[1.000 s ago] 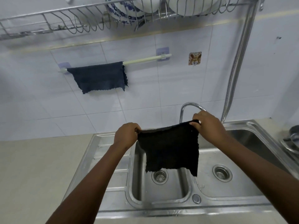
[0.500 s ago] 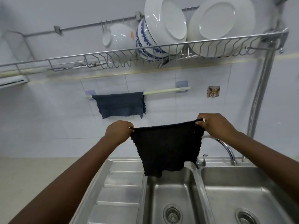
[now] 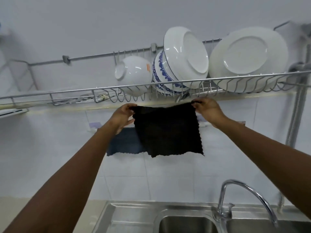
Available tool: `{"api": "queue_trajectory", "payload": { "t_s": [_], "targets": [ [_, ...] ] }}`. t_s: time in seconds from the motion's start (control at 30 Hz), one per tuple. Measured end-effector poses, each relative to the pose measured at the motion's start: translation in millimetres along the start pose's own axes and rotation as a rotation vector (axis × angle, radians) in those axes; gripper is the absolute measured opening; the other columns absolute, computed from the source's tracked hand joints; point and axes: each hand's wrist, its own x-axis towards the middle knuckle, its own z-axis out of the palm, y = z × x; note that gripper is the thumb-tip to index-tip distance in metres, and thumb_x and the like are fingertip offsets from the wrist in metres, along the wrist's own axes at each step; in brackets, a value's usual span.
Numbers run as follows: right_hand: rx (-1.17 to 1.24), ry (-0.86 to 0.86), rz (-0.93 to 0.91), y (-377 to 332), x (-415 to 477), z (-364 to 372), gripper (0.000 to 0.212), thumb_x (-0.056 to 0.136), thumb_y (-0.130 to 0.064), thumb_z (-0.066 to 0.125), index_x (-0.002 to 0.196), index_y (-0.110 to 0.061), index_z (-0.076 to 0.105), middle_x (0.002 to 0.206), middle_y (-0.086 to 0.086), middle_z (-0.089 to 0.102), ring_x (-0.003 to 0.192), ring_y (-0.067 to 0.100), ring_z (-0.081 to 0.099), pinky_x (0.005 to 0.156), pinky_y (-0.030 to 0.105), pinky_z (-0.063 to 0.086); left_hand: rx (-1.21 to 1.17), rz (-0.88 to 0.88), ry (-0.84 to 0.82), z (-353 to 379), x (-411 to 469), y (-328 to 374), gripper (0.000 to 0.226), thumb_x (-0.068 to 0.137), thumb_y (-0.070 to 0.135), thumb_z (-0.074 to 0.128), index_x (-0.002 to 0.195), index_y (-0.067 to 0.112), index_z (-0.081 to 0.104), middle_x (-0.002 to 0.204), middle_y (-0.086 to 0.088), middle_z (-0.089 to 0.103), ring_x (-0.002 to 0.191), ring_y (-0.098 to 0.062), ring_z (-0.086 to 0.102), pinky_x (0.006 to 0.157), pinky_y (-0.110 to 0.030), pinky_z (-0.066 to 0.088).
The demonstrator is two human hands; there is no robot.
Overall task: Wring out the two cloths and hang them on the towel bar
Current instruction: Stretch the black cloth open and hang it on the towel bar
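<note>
A black cloth [image 3: 166, 130] hangs spread flat between my hands, held up in front of the wall. My left hand [image 3: 122, 117] pinches its top left corner and my right hand [image 3: 207, 111] pinches its top right corner. Behind it a dark blue cloth [image 3: 124, 143] hangs on the white towel bar [image 3: 91, 130], mostly covered by the black cloth and my left forearm. Only the bar's left end and a bit by my right wrist show.
A wire dish rack [image 3: 235, 79] with white plates and bowls sits just above my hands. Below are the chrome faucet [image 3: 244, 192] and the steel double sink [image 3: 185, 221]. A metal hose [image 3: 296, 115] runs down the right wall.
Both hands lifted the black cloth from above the sink up to the level of the towel bar, and it now covers most of the blue cloth.
</note>
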Motion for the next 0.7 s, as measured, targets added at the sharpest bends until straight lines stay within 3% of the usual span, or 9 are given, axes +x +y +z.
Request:
{"api": "queue_trajectory", "payload": {
  "t_s": [0.07,0.13,0.2,0.27,0.37,0.43,0.5,0.6,0.7],
  "targets": [
    [-0.128,-0.116,-0.006,24.0,6.1,12.3,0.02,0.089,-0.011,0.058,0.096,-0.025,0.071,0.108,0.008,0.069,0.102,0.024,0.063,0.097,0.039,0.049,0.33,0.12,-0.116,-0.5,14.3,-23.5,0.037,0.096,0.0,0.045,0.127,0.018,0.055,0.132,-0.012,0.056,0.117,-0.023,0.052,0.099,-0.038,0.045],
    [-0.331,-0.215,-0.112,46.5,4.8,22.2,0.022,0.091,-0.009,0.055,0.096,-0.022,0.072,0.108,0.009,0.07,0.102,0.024,0.063,0.098,0.036,0.047,0.66,0.211,-0.238,2.2,25.1,-48.8,0.04,0.096,-0.001,0.044,0.129,0.018,0.055,0.137,-0.008,0.054,0.123,-0.022,0.049,0.108,-0.038,0.038],
    [-0.566,-0.242,-0.252,65.5,6.2,32.6,0.022,0.092,-0.007,0.05,0.094,-0.013,0.072,0.096,0.011,0.071,0.093,0.028,0.063,0.085,0.032,0.045,0.823,0.253,-0.267,5.3,34.0,-66.8,0.035,0.098,0.005,0.044,0.127,0.021,0.057,0.13,-0.004,0.06,0.119,-0.02,0.052,0.106,-0.036,0.039],
    [-0.745,-0.149,-0.359,74.6,9.4,39.8,0.022,0.089,-0.009,0.053,0.078,-0.013,0.072,0.08,0.015,0.068,0.083,0.037,0.06,0.075,0.035,0.042,0.944,0.278,-0.212,8.2,42.2,-74.7,0.026,0.099,0.023,0.046,0.119,0.028,0.062,0.12,0.001,0.066,0.11,-0.02,0.058,0.098,-0.038,0.046],
    [-0.824,0.004,-0.369,71.9,16.8,45.5,0.007,0.083,-0.015,0.066,0.085,-0.011,0.07,0.091,0.02,0.058,0.089,0.039,0.052,0.071,0.043,0.049,0.98,0.244,0.038,13.1,54.1,-75.9,0.019,0.093,0.039,0.053,0.104,0.03,0.067,0.104,-0.001,0.072,0.096,-0.022,0.064,0.086,-0.039,0.052],
    [-0.745,0.051,-0.287,63.1,20.7,44.3,0.018,0.08,-0.016,0.069,0.095,-0.011,0.063,0.101,0.018,0.053,0.096,0.035,0.048,0.077,0.041,0.05,0.914,0.259,0.22,20.7,57.9,-76.7,0.024,0.086,0.034,0.064,0.103,0.019,0.057,0.092,-0.007,0.068,0.086,-0.026,0.062,0.073,-0.037,0.052],
    [-0.785,0.041,-0.266,60.4,25.3,42.7,0.021,0.08,-0.019,0.068,0.096,-0.008,0.058,0.101,0.017,0.054,0.096,0.033,0.049,0.076,0.039,0.05,0.814,0.244,0.296,27.5,57.5,-75.8,0.036,0.082,0.029,0.071,0.102,0.014,0.045,0.086,-0.009,0.062,0.079,-0.025,0.058,0.065,-0.034,0.046],
    [-0.978,-0.08,-0.329,65.9,22.9,41.0,0.025,0.088,-0.033,0.058,0.088,-0.009,0.066,0.093,0.015,0.06,0.092,0.036,0.052,0.074,0.042,0.048,0.877,0.195,0.2,26.7,60.1,-77.7,0.024,0.087,0.04,0.063,0.098,0.019,0.056,0.094,-0.006,0.066,0.089,-0.025,0.06,0.075,-0.036,0.048],
    [-1.132,-0.05,-0.429,72.6,16.2,36.0,0.034,0.092,-0.041,0.049,0.083,-0.016,0.071,0.089,0.01,0.064,0.086,0.036,0.053,0.071,0.041,0.042,1.169,0.048,0.092,24.1,55.4,-70.9,0.05,0.091,0.065,0.032,0.089,0.028,0.065,0.096,-0.001,0.066,0.098,-0.025,0.057,0.087,-0.042,0.041]
  ]
}}
